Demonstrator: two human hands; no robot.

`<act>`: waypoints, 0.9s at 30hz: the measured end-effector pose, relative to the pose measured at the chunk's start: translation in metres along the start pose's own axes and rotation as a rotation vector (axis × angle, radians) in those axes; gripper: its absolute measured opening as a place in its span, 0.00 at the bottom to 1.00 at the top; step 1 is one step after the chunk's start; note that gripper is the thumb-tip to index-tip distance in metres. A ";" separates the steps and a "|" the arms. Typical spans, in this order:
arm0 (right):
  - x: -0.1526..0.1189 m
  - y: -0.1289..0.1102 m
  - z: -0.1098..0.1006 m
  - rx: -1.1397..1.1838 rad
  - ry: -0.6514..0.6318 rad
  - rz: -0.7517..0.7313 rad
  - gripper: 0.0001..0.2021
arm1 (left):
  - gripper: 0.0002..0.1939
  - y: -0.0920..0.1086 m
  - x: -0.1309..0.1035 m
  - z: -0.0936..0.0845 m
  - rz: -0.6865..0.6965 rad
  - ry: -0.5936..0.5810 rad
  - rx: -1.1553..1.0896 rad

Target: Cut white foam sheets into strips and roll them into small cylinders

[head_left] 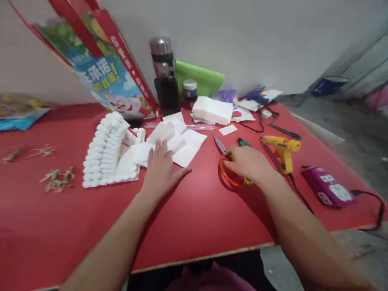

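Observation:
My left hand (pixel 160 167) lies flat with its fingers spread on loose white paper pieces (pixel 189 147). To its left stands a curved white piece (pixel 104 155) built of rows of rounded rolls, touching some of the paper. My right hand (pixel 248 159) is closed, fingers curled down, over a pair of scissors (pixel 232 176) with orange handles and a tool with a green end (pixel 243 142) and yellow parts. The thumb is at the orange handle. What the fingers grip is hidden beneath the hand.
To the right are a yellow glue gun (pixel 283 151) and a purple power box (pixel 329 188) with cords. Behind lie a white paper stack (pixel 213 110), a phone (pixel 167 96), a flask (pixel 161 54), a jar (pixel 190 89) and a printed bag (pixel 106 72). Knotted twine pieces (pixel 57 180) sit left.

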State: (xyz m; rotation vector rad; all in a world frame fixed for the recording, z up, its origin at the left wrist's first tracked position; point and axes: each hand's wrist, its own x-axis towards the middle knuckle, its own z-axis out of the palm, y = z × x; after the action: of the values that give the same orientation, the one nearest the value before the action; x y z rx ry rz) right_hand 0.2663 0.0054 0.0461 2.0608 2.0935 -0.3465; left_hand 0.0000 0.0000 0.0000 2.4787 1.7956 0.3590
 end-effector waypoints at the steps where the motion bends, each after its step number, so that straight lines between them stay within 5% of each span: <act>1: 0.000 0.000 0.000 -0.003 -0.010 0.016 0.15 | 0.42 0.000 0.001 0.001 -0.026 -0.015 -0.035; 7: -0.008 0.003 -0.003 -0.039 -0.046 0.040 0.11 | 0.42 0.004 0.001 0.007 0.077 -0.053 -0.175; 10: -0.018 -0.003 -0.007 -0.073 0.051 0.016 0.13 | 0.37 0.006 -0.001 0.008 0.147 -0.042 -0.192; 14: -0.026 -0.031 -0.008 -0.057 0.249 -0.157 0.17 | 0.36 0.003 -0.001 0.009 0.093 -0.032 -0.143; 20: -0.010 -0.078 0.008 -0.055 0.213 -0.344 0.22 | 0.25 -0.002 0.001 0.010 -0.009 -0.047 0.007; 27: 0.008 -0.055 0.018 -0.057 0.237 -0.366 0.17 | 0.20 -0.004 0.001 0.011 -0.026 -0.007 0.084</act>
State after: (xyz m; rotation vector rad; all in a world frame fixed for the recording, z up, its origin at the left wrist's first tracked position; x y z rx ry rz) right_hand 0.2109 0.0069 0.0290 1.7546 2.5916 -0.0911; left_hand -0.0012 0.0027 -0.0110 2.5055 1.8756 0.2791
